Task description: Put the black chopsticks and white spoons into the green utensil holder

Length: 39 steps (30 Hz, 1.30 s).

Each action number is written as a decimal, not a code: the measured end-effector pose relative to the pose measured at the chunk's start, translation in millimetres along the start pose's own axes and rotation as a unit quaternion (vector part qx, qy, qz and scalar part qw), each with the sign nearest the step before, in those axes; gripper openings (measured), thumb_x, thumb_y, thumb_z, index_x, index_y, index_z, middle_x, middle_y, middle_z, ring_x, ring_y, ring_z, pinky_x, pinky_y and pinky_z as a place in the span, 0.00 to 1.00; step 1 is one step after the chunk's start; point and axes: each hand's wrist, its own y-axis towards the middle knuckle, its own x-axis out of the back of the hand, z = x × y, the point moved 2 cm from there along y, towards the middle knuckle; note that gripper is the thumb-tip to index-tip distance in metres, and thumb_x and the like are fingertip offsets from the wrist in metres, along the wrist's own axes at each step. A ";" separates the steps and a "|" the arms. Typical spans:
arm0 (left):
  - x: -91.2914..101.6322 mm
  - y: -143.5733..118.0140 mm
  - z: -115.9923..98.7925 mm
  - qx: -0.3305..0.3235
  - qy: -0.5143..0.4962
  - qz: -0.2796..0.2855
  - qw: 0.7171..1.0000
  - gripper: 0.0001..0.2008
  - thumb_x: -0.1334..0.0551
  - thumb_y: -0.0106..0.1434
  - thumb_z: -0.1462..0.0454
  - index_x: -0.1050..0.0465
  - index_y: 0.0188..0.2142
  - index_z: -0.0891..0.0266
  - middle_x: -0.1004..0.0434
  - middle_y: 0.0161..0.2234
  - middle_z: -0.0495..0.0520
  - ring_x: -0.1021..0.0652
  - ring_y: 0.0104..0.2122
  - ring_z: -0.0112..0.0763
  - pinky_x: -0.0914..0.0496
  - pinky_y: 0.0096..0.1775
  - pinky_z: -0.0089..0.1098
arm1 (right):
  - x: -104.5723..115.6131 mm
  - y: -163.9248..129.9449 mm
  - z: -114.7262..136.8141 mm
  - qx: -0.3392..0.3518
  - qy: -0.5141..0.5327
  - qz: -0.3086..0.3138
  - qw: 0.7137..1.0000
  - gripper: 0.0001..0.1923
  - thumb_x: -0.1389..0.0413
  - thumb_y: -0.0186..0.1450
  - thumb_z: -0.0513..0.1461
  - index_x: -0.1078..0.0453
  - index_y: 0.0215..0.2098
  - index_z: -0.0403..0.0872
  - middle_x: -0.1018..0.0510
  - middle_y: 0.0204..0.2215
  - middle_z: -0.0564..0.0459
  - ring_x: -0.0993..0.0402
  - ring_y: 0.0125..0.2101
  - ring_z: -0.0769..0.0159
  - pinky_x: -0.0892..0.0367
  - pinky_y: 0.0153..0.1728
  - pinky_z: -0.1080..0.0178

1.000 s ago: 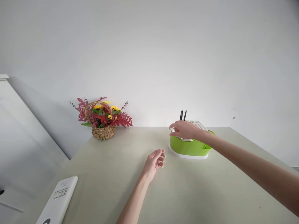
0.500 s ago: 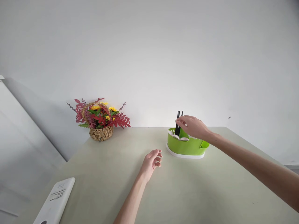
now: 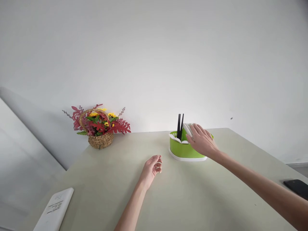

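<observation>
Fingers of the right hand [image 3: 203, 141] reach out nearly straight, slightly apart, over the white slotted top [image 3: 188, 128] of a green container [image 3: 183, 149]; they appear to touch it, but I cannot tell whether they grip it. The thumb lies along the near side, apart from the fingers. The left hand [image 3: 151, 168] is half curled, thumb uppermost, with a narrow gap between thumb and fingers and nothing visible in it; it is just above or on the worktop [image 3: 183, 195], left of the container and nearer the front.

The container sits on a white base [image 3: 186, 158] near the far edge, right of the middle. Black sticks [image 3: 178, 127] stand upright in its left end, beside white curved pieces [image 3: 175, 138] at the rim. By the far left corner is a woven basket [image 3: 101, 141] of red leaves and yellow flowers [image 3: 111, 115]. A white, flat device [image 3: 54, 210] lies along the left edge, a black object [image 3: 297, 187] near the right edge. Behind rises a pale wall [image 3: 154, 64]; a white panel [image 3: 21, 154] stands at left.
</observation>
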 end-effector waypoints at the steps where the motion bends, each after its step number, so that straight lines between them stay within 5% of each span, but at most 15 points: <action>1: -0.1 -0.1 -0.2 0.000 0.000 0.000 1.000 0.20 0.26 0.58 0.52 0.22 0.40 0.65 0.28 0.34 0.50 0.29 0.27 0.21 0.35 0.27 0.26 | -0.2 1.7 -3.3 -0.002 -0.001 0.007 1.000 0.32 0.64 0.74 0.50 0.48 0.71 0.44 0.43 0.71 0.39 0.53 0.72 0.50 0.47 0.67 0.41; 13: 0.9 -0.6 2.7 0.005 -0.008 0.000 1.000 0.18 0.27 0.59 0.53 0.22 0.40 0.64 0.28 0.34 0.51 0.29 0.27 0.21 0.34 0.28 0.26 | 0.0 17.3 -78.7 -0.031 0.012 0.040 0.999 0.34 0.66 0.74 0.52 0.48 0.72 0.47 0.45 0.72 0.43 0.54 0.72 0.50 0.45 0.66 0.38; 21: 0.4 0.3 2.7 0.005 -0.002 0.001 1.000 0.19 0.26 0.58 0.53 0.22 0.40 0.64 0.27 0.33 0.50 0.29 0.26 0.21 0.35 0.28 0.27 | 0.1 26.4 -149.7 -0.068 0.018 0.052 0.996 0.36 0.60 0.73 0.52 0.46 0.72 0.41 0.44 0.71 0.36 0.50 0.70 0.39 0.41 0.63 0.37; 26: 3.7 2.4 6.2 0.003 -0.002 0.004 1.000 0.19 0.26 0.57 0.53 0.22 0.40 0.64 0.27 0.33 0.50 0.29 0.26 0.22 0.35 0.29 0.27 | 6.3 30.2 -169.2 -0.056 0.031 0.053 0.997 0.33 0.56 0.72 0.51 0.39 0.68 0.43 0.38 0.69 0.37 0.46 0.69 0.40 0.41 0.63 0.40; 29: 3.5 2.7 6.8 0.003 0.002 0.006 1.000 0.19 0.26 0.57 0.53 0.22 0.40 0.64 0.27 0.33 0.50 0.29 0.26 0.21 0.35 0.29 0.27 | 15.2 21.0 -157.0 -0.071 0.028 0.016 0.997 0.37 0.58 0.72 0.54 0.43 0.70 0.39 0.41 0.70 0.32 0.52 0.70 0.35 0.46 0.65 0.34; 31: 2.1 2.3 6.5 0.003 0.005 0.007 1.000 0.19 0.26 0.57 0.53 0.22 0.39 0.64 0.28 0.33 0.50 0.29 0.26 0.21 0.35 0.30 0.27 | 21.3 6.9 -134.3 -0.064 0.030 -0.029 0.997 0.38 0.62 0.74 0.54 0.50 0.72 0.38 0.46 0.72 0.34 0.59 0.72 0.41 0.51 0.68 0.37; 33: 0.4 1.4 5.9 0.002 0.008 0.007 1.000 0.18 0.26 0.58 0.53 0.22 0.38 0.64 0.28 0.33 0.50 0.30 0.26 0.22 0.35 0.31 0.27 | 24.3 -12.2 -102.3 -0.017 0.038 -0.066 0.997 0.36 0.62 0.74 0.53 0.54 0.74 0.45 0.49 0.74 0.43 0.62 0.74 0.51 0.54 0.71 0.43; 35: -1.0 0.4 5.3 -0.003 0.010 0.009 1.000 0.16 0.27 0.59 0.53 0.22 0.36 0.64 0.28 0.34 0.51 0.30 0.27 0.22 0.35 0.32 0.28 | 21.3 -33.9 -67.3 0.078 0.060 -0.093 0.991 0.33 0.60 0.75 0.51 0.53 0.74 0.46 0.48 0.73 0.45 0.60 0.73 0.51 0.53 0.70 0.42; 39: -2.5 -0.7 4.8 -0.011 0.024 0.013 1.000 0.14 0.27 0.59 0.54 0.22 0.33 0.63 0.28 0.34 0.51 0.30 0.30 0.24 0.35 0.36 0.28 | -13.7 -73.9 -20.2 0.181 0.089 0.002 0.979 0.34 0.56 0.75 0.51 0.57 0.75 0.52 0.53 0.75 0.48 0.60 0.73 0.51 0.51 0.70 0.41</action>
